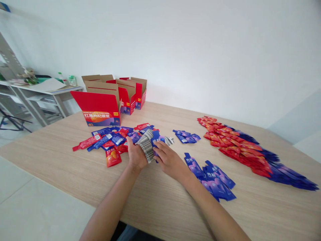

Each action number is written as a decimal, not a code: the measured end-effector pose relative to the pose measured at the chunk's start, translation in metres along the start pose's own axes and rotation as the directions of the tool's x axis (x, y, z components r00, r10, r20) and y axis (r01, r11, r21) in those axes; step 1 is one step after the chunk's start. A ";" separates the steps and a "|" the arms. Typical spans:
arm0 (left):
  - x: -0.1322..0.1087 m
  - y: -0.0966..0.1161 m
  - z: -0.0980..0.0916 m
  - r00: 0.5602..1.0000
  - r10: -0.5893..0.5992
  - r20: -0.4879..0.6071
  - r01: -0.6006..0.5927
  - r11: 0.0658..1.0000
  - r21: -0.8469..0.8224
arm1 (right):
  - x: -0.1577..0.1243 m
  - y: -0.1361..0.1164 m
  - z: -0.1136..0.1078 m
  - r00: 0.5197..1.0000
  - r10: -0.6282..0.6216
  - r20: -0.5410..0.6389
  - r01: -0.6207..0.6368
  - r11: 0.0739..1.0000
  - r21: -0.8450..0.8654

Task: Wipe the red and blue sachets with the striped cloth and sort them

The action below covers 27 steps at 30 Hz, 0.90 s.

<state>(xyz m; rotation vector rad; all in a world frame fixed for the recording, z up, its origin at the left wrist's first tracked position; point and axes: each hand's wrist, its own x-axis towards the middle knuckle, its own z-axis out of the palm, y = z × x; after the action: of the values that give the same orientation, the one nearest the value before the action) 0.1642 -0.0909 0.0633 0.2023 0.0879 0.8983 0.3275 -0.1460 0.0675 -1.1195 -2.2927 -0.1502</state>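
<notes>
My left hand [136, 155] is wrapped round a thick stack of pouches [146, 147], whose edges show as grey and white stripes. Pressed to the right side of that stack is a blue pouch [155, 136], with the fingers of my right hand [170, 160] closed over its lower part. My right thumb is hidden. Just left of and behind my hands lies a loose heap of red and blue pouches, among them a red pouch [113, 157] and a blue pouch [118, 138]. To the right of my right hand, several blue pouches [213, 182] lie loosely overlapped.
Open red cartons [101, 108] stand at the back left of the wooden table [155, 197]. A small group of blue pouches [187, 136] lies behind my right hand. Long overlapping rows of red pouches [238, 147] and blue pouches [288, 174] run along the right.
</notes>
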 end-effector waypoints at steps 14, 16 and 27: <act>0.003 -0.032 -0.001 0.986 -0.156 0.054 0.155 0.988 0.024 | -0.009 0.024 -0.003 0.986 0.158 0.060 -0.154 0.986 -0.071; 0.003 -0.032 -0.002 0.991 -0.128 0.029 0.127 0.992 0.020 | -0.009 0.024 -0.006 0.986 0.147 0.083 -0.141 0.987 -0.071; 0.005 -0.015 -0.002 0.989 0.061 -0.134 -0.063 0.998 -0.008 | -0.003 -0.002 -0.012 0.976 -0.106 0.190 0.107 0.994 0.005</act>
<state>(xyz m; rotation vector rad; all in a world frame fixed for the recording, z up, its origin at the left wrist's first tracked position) 0.1784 -0.0960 0.0581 0.1335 0.2012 0.9738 0.3327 -0.1531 0.0761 -1.0536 -2.5243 -0.0947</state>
